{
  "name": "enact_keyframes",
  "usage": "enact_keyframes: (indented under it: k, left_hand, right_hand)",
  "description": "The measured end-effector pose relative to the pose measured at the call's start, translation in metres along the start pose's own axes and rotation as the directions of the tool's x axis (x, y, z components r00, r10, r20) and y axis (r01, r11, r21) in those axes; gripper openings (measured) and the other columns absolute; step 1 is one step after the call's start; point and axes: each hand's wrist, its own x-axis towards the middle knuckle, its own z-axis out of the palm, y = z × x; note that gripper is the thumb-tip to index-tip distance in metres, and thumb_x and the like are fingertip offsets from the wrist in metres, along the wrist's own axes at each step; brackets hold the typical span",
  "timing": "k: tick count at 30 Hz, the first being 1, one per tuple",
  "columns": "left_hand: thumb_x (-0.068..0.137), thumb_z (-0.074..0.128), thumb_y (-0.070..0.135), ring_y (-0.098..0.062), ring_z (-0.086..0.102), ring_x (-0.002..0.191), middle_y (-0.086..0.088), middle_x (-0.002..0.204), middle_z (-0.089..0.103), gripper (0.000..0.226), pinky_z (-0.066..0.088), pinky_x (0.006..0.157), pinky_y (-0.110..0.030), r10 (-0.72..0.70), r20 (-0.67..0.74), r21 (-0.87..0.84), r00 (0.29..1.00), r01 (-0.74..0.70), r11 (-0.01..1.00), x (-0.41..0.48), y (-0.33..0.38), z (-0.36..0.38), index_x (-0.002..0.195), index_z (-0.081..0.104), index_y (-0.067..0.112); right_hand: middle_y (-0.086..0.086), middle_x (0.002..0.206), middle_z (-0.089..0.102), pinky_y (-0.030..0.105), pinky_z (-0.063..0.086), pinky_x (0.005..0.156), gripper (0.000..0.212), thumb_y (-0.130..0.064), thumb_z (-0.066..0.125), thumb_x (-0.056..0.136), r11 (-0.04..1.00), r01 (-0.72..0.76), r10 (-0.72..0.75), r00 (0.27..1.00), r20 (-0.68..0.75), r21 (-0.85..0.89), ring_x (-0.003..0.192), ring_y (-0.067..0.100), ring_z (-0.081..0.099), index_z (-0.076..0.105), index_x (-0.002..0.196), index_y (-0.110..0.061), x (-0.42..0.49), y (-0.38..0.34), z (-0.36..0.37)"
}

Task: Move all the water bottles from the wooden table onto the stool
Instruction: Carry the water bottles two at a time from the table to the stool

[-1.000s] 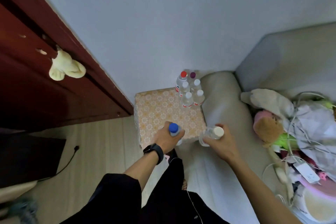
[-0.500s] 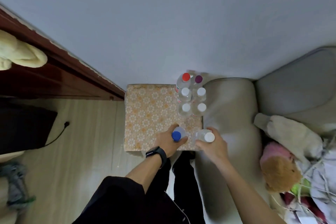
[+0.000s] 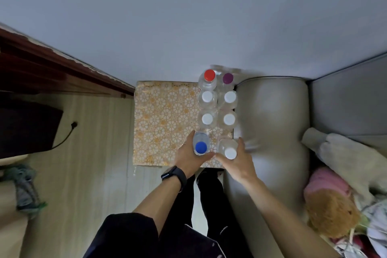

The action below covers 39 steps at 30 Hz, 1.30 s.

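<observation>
At the near right corner of the stool (image 3: 163, 123), the left hand (image 3: 187, 158) grips a blue-capped bottle (image 3: 201, 145) and the right hand (image 3: 239, 162) a white-capped bottle (image 3: 229, 150), fingers (image 3: 240, 144) curled round each, just before six bottles (image 3: 207, 119) already standing. This looks like the setting-down step. Next, each base must sit flat before release. Whether the bases touch yet is hidden, and the bench is out of view.

The blue-capped bottle (image 3: 200, 142) and white-capped bottle (image 3: 228, 148) are clear, glossy plastic with smooth matt caps. The stool (image 3: 163, 115) wears a flower-printed cover, cloth by the look, faintly shiny. At 3 o'clock the sofa arm (image 3: 270, 115) is smooth and leather-like. At 9 o'clock the floor (image 3: 100, 153) shows pale, smooth wood-grain boards.
</observation>
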Motion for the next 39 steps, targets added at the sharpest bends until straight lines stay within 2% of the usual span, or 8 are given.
enact_keyframes:
  k: [5, 10, 15, 20, 24, 27, 33, 39]
  left_hand:
    - [0.077, 0.079, 0.046, -0.018, 0.066, 0.086, 0.012, 0.095, 0.064, 0.069, 0.049, 0.064, -0.028, 0.048, -0.057, 0.092, 0.997, -0.042, 0.995, 0.007, -0.002, 0.005, 0.136, 0.043, 0.034]
    - [0.073, 0.073, 0.057, -0.018, 0.066, 0.083, 0.013, 0.093, 0.065, 0.070, 0.052, 0.064, -0.030, 0.070, -0.076, 0.144, 0.995, -0.059, 0.988, 0.011, 0.003, 0.009, 0.133, 0.044, 0.036]
    - [0.071, 0.078, 0.055, -0.015, 0.065, 0.086, 0.009, 0.101, 0.068, 0.068, 0.050, 0.066, -0.029, 0.101, -0.050, 0.098, 0.994, -0.096, 0.991, 0.020, 0.013, 0.016, 0.126, 0.046, 0.033]
    - [0.076, 0.079, 0.028, -0.025, 0.065, 0.096, -0.001, 0.110, 0.065, 0.082, 0.055, 0.076, -0.041, 0.065, 0.021, 0.145, 0.998, -0.067, 0.987, 0.025, 0.012, 0.010, 0.144, 0.034, 0.022]
    - [0.081, 0.076, 0.030, -0.019, 0.064, 0.079, 0.010, 0.092, 0.063, 0.071, 0.043, 0.056, -0.025, 0.097, 0.022, 0.165, 0.995, -0.099, 0.981, 0.028, 0.014, 0.009, 0.140, 0.037, 0.020]
    - [0.080, 0.074, 0.034, -0.017, 0.066, 0.081, 0.011, 0.097, 0.067, 0.064, 0.050, 0.060, -0.028, 0.100, 0.021, 0.182, 0.995, -0.102, 0.978, 0.028, 0.010, 0.009, 0.135, 0.041, 0.028]
    - [0.078, 0.076, 0.032, -0.023, 0.065, 0.096, 0.001, 0.110, 0.067, 0.055, 0.056, 0.077, -0.041, 0.096, 0.046, 0.221, 0.994, -0.104, 0.970, 0.031, 0.009, 0.007, 0.126, 0.049, 0.026]
    - [0.080, 0.075, 0.040, -0.026, 0.065, 0.096, -0.002, 0.113, 0.066, 0.062, 0.056, 0.080, -0.046, 0.092, 0.074, 0.294, 0.993, -0.110, 0.949, 0.031, 0.011, 0.000, 0.132, 0.045, 0.025]
  right_hand:
    - [-0.012, 0.108, 0.065, 0.031, 0.052, 0.083, 0.072, -0.055, 0.075, 0.065, 0.997, 0.016, -0.016, 1.000, -0.004, 0.077, 0.104, 0.018, 0.064, 0.048, 0.130, -0.038, 0.002, 0.003, -0.002]
    - [-0.022, 0.094, 0.065, 0.024, 0.052, 0.075, 0.058, -0.059, 0.076, 0.061, 0.991, 0.078, -0.073, 0.996, -0.052, 0.108, 0.089, 0.004, 0.063, 0.049, 0.111, -0.051, 0.004, -0.003, -0.008]
    - [-0.017, 0.097, 0.068, 0.020, 0.050, 0.068, 0.071, -0.058, 0.069, 0.062, 0.991, 0.061, -0.055, 0.997, -0.057, 0.116, 0.091, 0.008, 0.067, 0.052, 0.128, -0.038, 0.016, -0.017, -0.013]
    - [0.001, 0.113, 0.060, 0.034, 0.053, 0.085, 0.102, -0.057, 0.071, 0.068, 1.000, 0.021, -0.021, 0.998, 0.064, -0.004, 0.102, 0.024, 0.063, 0.021, 0.154, -0.034, 0.017, -0.016, -0.017]
    - [-0.005, 0.103, 0.064, 0.017, 0.052, 0.063, 0.087, -0.053, 0.070, 0.067, 0.998, 0.007, -0.010, 0.999, 0.052, 0.068, 0.078, 0.002, 0.065, 0.035, 0.144, -0.034, 0.018, -0.022, -0.014]
    - [-0.017, 0.089, 0.061, 0.007, 0.041, 0.047, 0.072, -0.049, 0.072, 0.069, 0.991, 0.035, -0.035, 0.999, -0.001, 0.129, 0.066, -0.010, 0.062, 0.044, 0.134, -0.034, 0.014, -0.021, -0.010]
    - [-0.016, 0.099, 0.064, 0.013, 0.046, 0.060, 0.074, -0.052, 0.077, 0.066, 0.986, 0.044, -0.049, 0.998, 0.029, 0.158, 0.081, -0.004, 0.063, 0.043, 0.131, -0.041, 0.014, -0.013, -0.009]
    - [-0.008, 0.109, 0.065, 0.030, 0.053, 0.087, 0.082, -0.063, 0.074, 0.066, 0.996, 0.087, -0.087, 0.995, 0.047, -0.011, 0.102, 0.016, 0.063, 0.044, 0.136, -0.035, 0.022, -0.009, -0.011]
